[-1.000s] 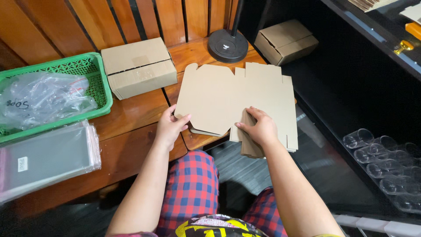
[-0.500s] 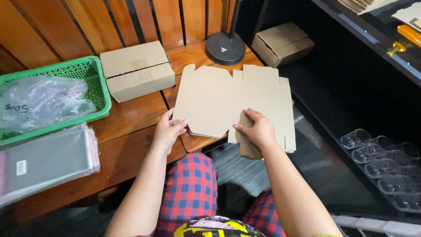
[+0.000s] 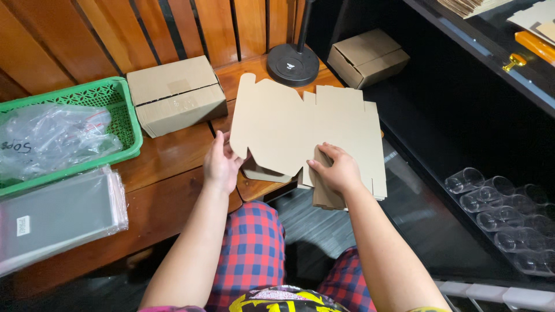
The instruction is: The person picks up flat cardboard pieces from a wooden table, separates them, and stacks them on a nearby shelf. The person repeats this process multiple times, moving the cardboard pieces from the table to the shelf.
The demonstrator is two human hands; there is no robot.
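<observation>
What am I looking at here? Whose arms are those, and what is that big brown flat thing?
The camera sits on a person's head and looks down, so the arms are that person's own. You can see their checked red and blue trousers at the bottom. The left hand grips the left edge of a flat cardboard cut-out, an unfolded box. The right hand presses on its lower flaps. It lies over a wooden table. On the table there are also a closed cardboard box, a green basket with plastic bags inside, a stack of clear sleeves and a round black stand base. Another small box sits behind.
</observation>
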